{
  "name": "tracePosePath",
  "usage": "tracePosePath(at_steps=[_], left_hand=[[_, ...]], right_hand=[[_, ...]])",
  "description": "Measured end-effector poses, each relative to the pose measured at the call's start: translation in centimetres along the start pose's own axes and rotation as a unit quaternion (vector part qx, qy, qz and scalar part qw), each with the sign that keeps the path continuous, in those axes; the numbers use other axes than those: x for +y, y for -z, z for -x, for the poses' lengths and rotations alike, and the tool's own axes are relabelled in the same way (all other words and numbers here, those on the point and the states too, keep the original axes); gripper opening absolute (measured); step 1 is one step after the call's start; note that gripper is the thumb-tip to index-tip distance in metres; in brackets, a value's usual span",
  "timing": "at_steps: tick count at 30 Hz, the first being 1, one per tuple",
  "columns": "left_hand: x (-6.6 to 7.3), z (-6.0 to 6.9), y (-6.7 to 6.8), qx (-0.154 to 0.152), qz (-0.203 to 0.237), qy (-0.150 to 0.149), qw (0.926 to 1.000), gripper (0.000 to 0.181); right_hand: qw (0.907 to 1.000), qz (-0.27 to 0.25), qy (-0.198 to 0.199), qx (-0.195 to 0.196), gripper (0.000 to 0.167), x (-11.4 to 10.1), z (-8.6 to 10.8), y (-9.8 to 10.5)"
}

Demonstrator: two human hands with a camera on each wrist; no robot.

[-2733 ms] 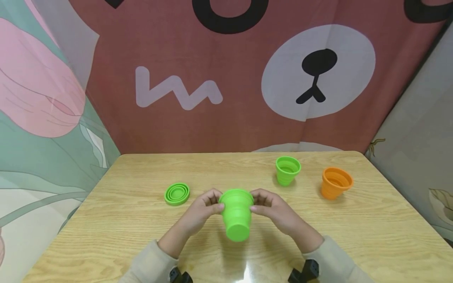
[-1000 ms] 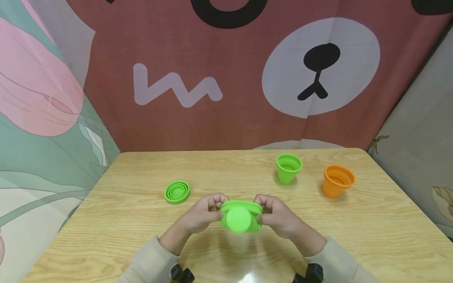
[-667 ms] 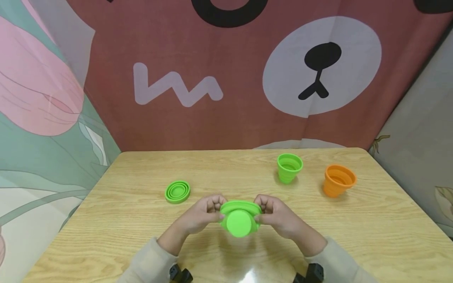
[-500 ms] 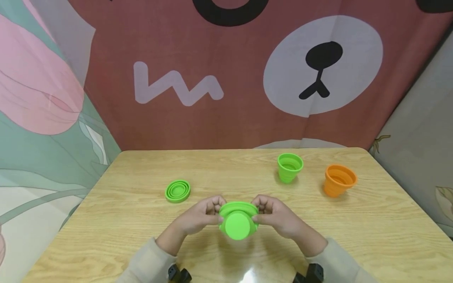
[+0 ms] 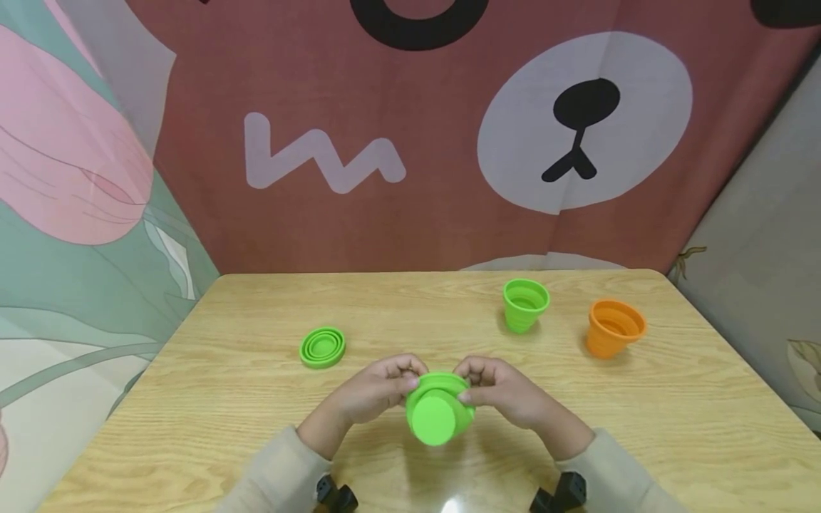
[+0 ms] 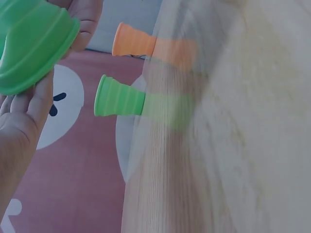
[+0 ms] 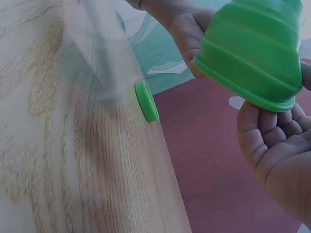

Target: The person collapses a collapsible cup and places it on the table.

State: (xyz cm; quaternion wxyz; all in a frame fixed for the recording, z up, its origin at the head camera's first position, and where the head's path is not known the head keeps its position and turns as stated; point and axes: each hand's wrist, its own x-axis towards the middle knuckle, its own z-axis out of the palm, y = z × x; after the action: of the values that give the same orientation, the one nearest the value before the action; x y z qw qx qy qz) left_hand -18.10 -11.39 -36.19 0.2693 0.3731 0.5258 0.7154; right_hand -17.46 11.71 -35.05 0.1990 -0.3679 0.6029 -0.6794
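Note:
A green collapsible cup (image 5: 434, 418) is held above the table, base toward me and rim away, its walls partly folded and bent out of round. My left hand (image 5: 383, 390) pinches its rim on the left, thumb on the near side. On the right, my right hand (image 5: 503, 390) grips the rim between thumb and curled fingers. In the left wrist view the cup (image 6: 34, 46) shows its ridged side, with the left hand's fingers (image 6: 34, 104) at the rim. The right wrist view shows the cup (image 7: 252, 51) between both hands, the right hand (image 7: 282, 145) below.
A flattened green collapsible cup (image 5: 323, 348) lies on the wooden table (image 5: 192, 399) at left. An expanded green cup (image 5: 524, 306) and an orange cup (image 5: 613, 329) stand upright at back right. A printed cloth (image 5: 436, 228) hangs behind the table's far edge.
The held cup was taller at first, then its walls were squeezed in shorter. Since half a second ago, the left hand has shifted slightly right and the cup has narrowed between the hands.

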Motion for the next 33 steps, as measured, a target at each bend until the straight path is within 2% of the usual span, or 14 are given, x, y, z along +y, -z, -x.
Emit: tracePosePath(at_steps=[3, 5, 9, 12, 14, 20, 26, 30, 33], left_hand=[[-0.1, -0.2, -0.1, 0.018, 0.002, -0.001, 0.9998, 0.011], [0.0, -0.3, -0.1, 0.030, 0.011, -0.005, 0.9995, 0.010], [0.2, -0.6, -0.1, 0.039, 0.045, -0.041, 0.9974, 0.013], [0.3, -0.6, 0.0, 0.031, 0.074, -0.071, 0.9943, 0.016], [0.3, -0.7, 0.0, 0.028, 0.086, -0.080, 0.9927, 0.017], [0.3, -0.7, 0.0, 0.031, 0.089, -0.087, 0.9918, 0.017], [0.4, -0.6, -0.1, 0.057, 0.076, -0.083, 0.9920, 0.022], [0.4, -0.5, 0.0, 0.076, 0.063, -0.077, 0.9921, 0.020], [0.5, -0.5, 0.0, 0.083, 0.059, -0.072, 0.9922, 0.019]], right_hand=[[0.9999, -0.011, 0.004, 0.008, 0.014, 0.2, 0.0, 0.1], [0.9990, -0.041, 0.014, 0.008, 0.017, 0.4, 0.0, 0.2], [0.9901, -0.129, 0.051, -0.023, 0.034, 0.9, -0.1, 0.4], [0.9823, -0.165, 0.074, -0.049, 0.042, 1.2, -0.2, 0.4], [0.9813, -0.168, 0.078, -0.053, 0.042, 1.3, -0.2, 0.5], [0.9872, -0.146, 0.060, -0.024, 0.037, 1.1, -0.1, 0.5], [0.9886, -0.130, 0.071, -0.026, 0.036, 1.0, 0.0, 0.7], [0.9920, -0.114, 0.053, -0.009, 0.035, 0.8, 0.0, 0.6], [0.9928, -0.106, 0.056, -0.007, 0.034, 0.7, 0.0, 0.7]])
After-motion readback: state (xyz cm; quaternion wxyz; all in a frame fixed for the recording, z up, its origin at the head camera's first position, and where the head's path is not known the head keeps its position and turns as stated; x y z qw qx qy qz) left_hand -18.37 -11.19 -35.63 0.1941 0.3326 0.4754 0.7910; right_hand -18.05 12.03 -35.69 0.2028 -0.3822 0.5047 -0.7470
